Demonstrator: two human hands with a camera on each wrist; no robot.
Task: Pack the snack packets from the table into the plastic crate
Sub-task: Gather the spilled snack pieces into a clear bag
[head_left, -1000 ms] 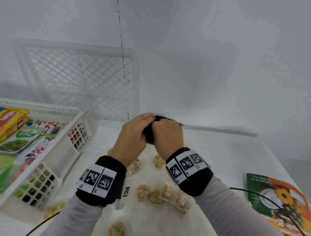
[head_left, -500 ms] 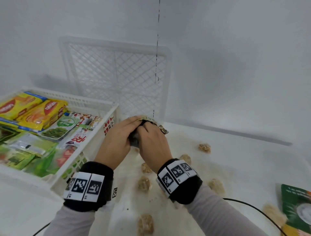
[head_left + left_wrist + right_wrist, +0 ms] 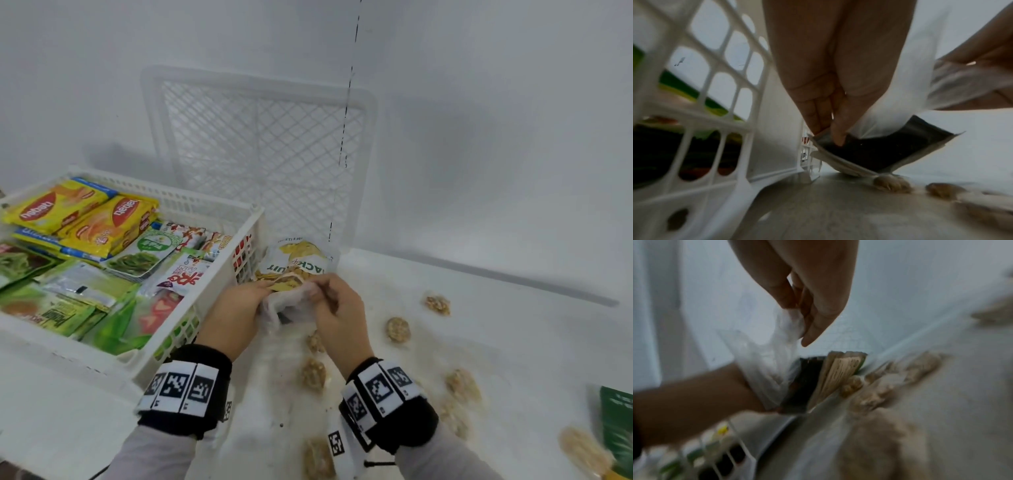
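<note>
A yellow and white jackfruit snack packet (image 3: pixel 298 263) hangs just right of the white plastic crate (image 3: pixel 219 298), low over the table. A thin clear plastic bag (image 3: pixel 287 303) is bunched around its near end. My left hand (image 3: pixel 265 294) pinches the packet's edge between thumb and fingers, as the left wrist view shows (image 3: pixel 830 129). My right hand (image 3: pixel 320 294) pinches the crumpled plastic bag (image 3: pixel 777 345). The packet's dark inner side (image 3: pixel 879 151) faces the left wrist camera. Several packets (image 3: pixel 113 219) fill the crate.
Several small wrapped brown snack pieces (image 3: pixel 397 329) lie scattered on the white table to the right and in front of my hands. A green packet (image 3: pixel 620 425) lies at the right edge. A second white crate (image 3: pixel 260 154) leans upright against the back wall.
My hands have moved left with the packet, up to the crate's right wall. The packet, earlier bunched dark between my hands, now shows its yellow printed face.
</note>
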